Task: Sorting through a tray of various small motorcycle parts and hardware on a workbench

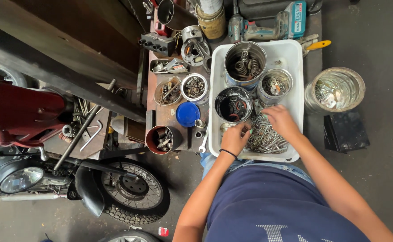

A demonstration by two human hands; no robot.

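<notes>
Both hands are in the white tray (295, 58): the left hand (235, 139) and right hand (280, 120) rest with loosely curled grip on the pile of bolts (263, 136); whether either pinches a bolt, I cannot tell.

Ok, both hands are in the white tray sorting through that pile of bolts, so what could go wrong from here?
The left hand and right hand dig bare into the loose pile of bolts, so sharp ends could nick fingers. The tall tin of springs and dark tin stand close by in the white tray; a wrist might tip one. The tray's near edge looks close to the table's edge, so leaning could shift it.
</notes>
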